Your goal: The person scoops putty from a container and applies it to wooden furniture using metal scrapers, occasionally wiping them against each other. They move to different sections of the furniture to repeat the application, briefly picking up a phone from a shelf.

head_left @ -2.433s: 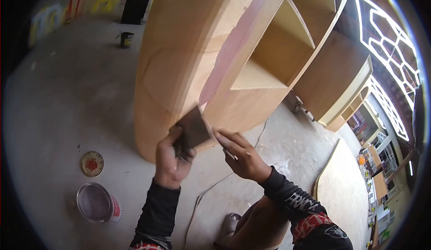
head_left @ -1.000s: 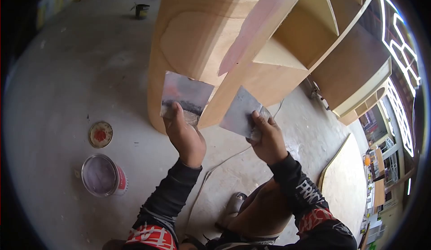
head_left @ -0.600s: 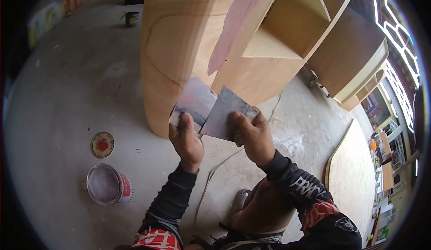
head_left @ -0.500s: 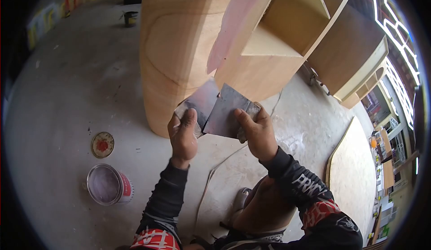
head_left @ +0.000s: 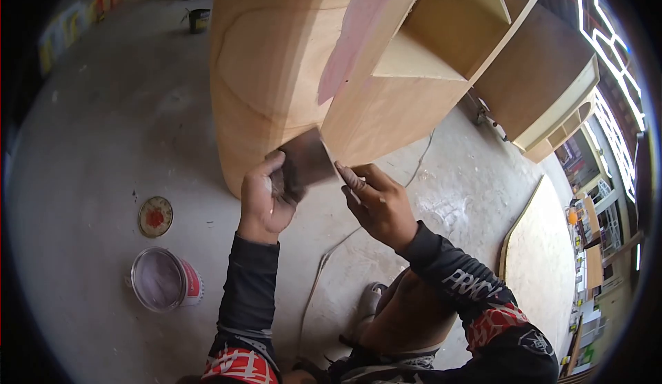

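My left hand (head_left: 262, 201) is closed on a dark, flat putty spreader (head_left: 305, 158), with its thumb along the near left edge and grey smears around the fingers. My right hand (head_left: 379, 205) pinches a second spreader, turned nearly edge-on so only a thin pale line shows against the first one's right side. Both hands are in front of the lower part of a curved plywood cabinet (head_left: 265, 74). A pink strip of filler (head_left: 352, 46) runs down the cabinet's corner seam.
On the floor to the left stand an open can of greyish-pink filler (head_left: 160, 280) and its round lid (head_left: 156, 217). A cable (head_left: 321, 267) crosses the floor by my foot. A plywood panel (head_left: 541, 239) lies at the right; another cabinet (head_left: 534, 74) stands beyond.
The two spreaders, held face-up side by side before, have turned: the right one is now edge-on against the left one. My left hand has shifted slightly left.
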`<state>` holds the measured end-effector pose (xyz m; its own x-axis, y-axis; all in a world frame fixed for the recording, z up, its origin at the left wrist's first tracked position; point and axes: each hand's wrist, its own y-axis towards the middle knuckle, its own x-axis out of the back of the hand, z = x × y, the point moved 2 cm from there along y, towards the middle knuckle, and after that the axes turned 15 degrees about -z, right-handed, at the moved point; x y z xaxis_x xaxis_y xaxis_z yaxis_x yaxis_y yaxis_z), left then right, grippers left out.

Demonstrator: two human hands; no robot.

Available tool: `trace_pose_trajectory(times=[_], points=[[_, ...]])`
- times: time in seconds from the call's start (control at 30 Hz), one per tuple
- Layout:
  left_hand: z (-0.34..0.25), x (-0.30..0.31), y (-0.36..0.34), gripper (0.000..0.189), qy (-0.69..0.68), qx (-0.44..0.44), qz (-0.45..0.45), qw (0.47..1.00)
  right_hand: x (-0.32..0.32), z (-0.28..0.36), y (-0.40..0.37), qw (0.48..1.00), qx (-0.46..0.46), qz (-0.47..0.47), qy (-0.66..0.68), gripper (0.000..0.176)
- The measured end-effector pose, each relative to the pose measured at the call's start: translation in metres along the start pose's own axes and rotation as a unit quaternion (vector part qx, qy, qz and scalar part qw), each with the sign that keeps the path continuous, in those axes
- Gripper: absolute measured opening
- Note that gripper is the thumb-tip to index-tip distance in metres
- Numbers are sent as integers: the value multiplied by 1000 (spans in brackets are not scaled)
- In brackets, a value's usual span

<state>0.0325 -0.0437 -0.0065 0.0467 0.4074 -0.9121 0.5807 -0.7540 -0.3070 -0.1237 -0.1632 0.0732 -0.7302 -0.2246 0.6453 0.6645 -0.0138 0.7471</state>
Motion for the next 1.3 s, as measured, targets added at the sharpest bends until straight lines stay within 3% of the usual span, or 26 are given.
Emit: trace_pose_trajectory(times=[0.07,0.1,0.13,0.2,0.23,0.33,0.4,0.43,0.47,0.5,0.53,0.57,0.6,0.63,0.67,0.77,0.8,0.87,0.93,1.0,1.07,1.3], points=[[-14,1,1,20,-59,-36,-3,998,-10,-15,-17,993,-54,90,46,36],[-18,-14,-12,23,-49,-131,-21,990,-19,-32,-31,989,-96,79,81,21],[-20,-15,-10,24,-11,-233,-36,972,-17,-31,-27,954,-239,44,176,17],[-22,-15,-6,26,61,-426,-67,900,-7,-25,-15,797,-500,-24,339,14],[-20,-15,-7,28,90,-451,-57,886,-7,-18,-6,754,-507,-71,412,20],[-5,-3,-5,29,325,-552,-75,764,-21,-26,-8,721,-546,-66,422,20],[5,16,8,31,505,-631,-54,586,-28,-26,-11,660,-605,-100,434,22],[7,23,17,33,522,-628,-39,576,-28,-33,-11,682,-603,-65,409,24],[3,11,14,36,401,-494,-15,771,-30,-41,-11,699,-602,-23,384,27],[-3,31,27,39,438,-477,-20,762,-33,-40,-10,682,-604,-29,412,27],[-2,-3,9,45,319,-349,50,880,-37,-41,-7,664,-602,-29,443,28],[-5,4,15,49,321,-295,53,898,-37,-46,-7,671,-596,-45,438,27],[-16,25,26,51,435,-290,60,850,-37,-51,-5,677,-590,-53,436,26],[-19,32,30,53,417,-247,63,872,-40,-55,-1,683,-583,-58,436,25],[-19,37,34,55,398,-205,61,892,-51,-69,-2,657,-577,-122,470,22],[-24,38,46,52,303,-280,-32,911,-49,-95,3,678,-511,-210,484,25],[-26,39,50,52,275,-285,-50,917,-53,-107,1,708,-481,-226,465,25],[-32,48,28,50,214,-308,-95,922,-55,-116,-13,825,-438,-173,312,24],[-38,53,32,44,185,-310,-95,928,-60,-132,-8,919,-289,-195,183,24],[-40,43,31,38,197,-336,-75,918,-61,-134,11,954,-166,-241,66,25],[-32,45,37,37,194,-336,-44,921,-62,-135,15,950,-229,-201,72,26],[-8,23,20,44,228,-349,-17,909,-69,-138,30,957,-160,-236,56,29]])
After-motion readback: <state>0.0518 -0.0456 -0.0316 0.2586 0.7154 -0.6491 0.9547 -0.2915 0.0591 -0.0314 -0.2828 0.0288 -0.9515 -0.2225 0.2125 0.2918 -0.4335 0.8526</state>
